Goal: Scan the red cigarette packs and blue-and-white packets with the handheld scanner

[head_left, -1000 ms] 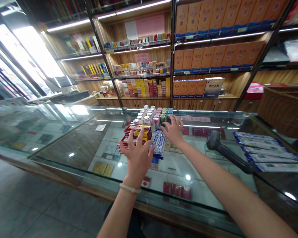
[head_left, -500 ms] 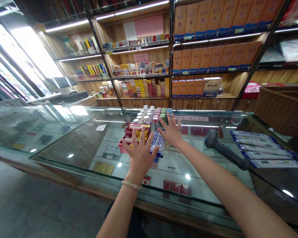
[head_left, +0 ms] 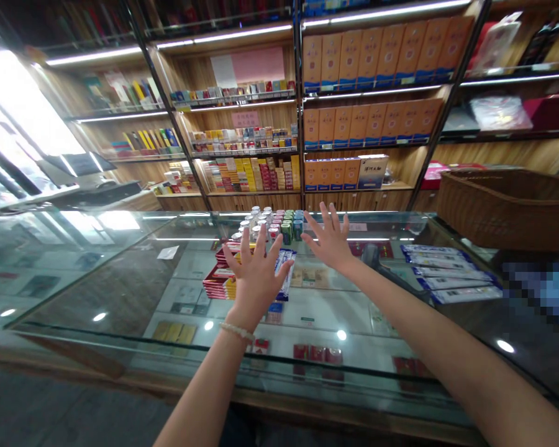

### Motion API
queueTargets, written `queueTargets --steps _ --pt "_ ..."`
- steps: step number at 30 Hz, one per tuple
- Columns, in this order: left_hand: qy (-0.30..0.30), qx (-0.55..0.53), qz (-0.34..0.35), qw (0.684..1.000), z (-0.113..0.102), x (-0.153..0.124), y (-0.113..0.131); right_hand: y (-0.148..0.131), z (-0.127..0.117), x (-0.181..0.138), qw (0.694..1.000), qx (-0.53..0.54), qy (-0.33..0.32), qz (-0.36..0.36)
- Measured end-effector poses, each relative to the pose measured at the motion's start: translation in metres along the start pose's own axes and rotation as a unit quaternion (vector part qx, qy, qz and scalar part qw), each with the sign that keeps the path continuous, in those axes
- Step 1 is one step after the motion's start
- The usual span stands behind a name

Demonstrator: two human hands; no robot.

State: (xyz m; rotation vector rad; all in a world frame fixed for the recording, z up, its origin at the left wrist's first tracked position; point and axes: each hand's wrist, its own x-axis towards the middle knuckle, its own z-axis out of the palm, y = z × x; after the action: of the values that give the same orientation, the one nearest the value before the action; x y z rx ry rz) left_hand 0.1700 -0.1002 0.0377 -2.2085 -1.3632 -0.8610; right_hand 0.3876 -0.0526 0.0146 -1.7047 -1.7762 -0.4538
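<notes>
Fingers spread, my left hand [head_left: 255,276] holds nothing and hangs over the glass counter, a beaded bracelet [head_left: 236,331] on its wrist. It partly covers a stack of red and yellow packets [head_left: 218,282] and some blue-and-white packets [head_left: 286,273]. My right hand [head_left: 328,239], also spread and holding nothing, is to the right of several small containers. Those stand in rows: white-capped clear bottles [head_left: 261,218], pink ones [head_left: 273,231], green ones [head_left: 286,232] and blue ones [head_left: 299,225]. Whether either hand touches anything is hard to tell.
On the glass counter [head_left: 135,285], a black handheld scanner [head_left: 377,261] lies partly behind my right forearm. Beyond it are a row of long packets [head_left: 451,273] and a wicker basket [head_left: 503,208]. Shelves hold orange boxes [head_left: 349,59]. A paper slip [head_left: 168,252] lies left.
My view has turned to the right, so shelves and counter goods appear further left. My right hand has moved right, away from the small containers. Both hands remain spread.
</notes>
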Motion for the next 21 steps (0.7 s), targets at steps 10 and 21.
queueTargets --steps 10,21 --pt "-0.015 -0.026 0.039 0.999 0.019 0.034 0.037 0.045 -0.041 -0.011 0.998 -0.046 0.010 0.033" --pt "-0.026 -0.080 0.055 0.995 0.030 0.063 0.086 0.104 -0.085 -0.031 0.994 -0.093 0.036 0.037"
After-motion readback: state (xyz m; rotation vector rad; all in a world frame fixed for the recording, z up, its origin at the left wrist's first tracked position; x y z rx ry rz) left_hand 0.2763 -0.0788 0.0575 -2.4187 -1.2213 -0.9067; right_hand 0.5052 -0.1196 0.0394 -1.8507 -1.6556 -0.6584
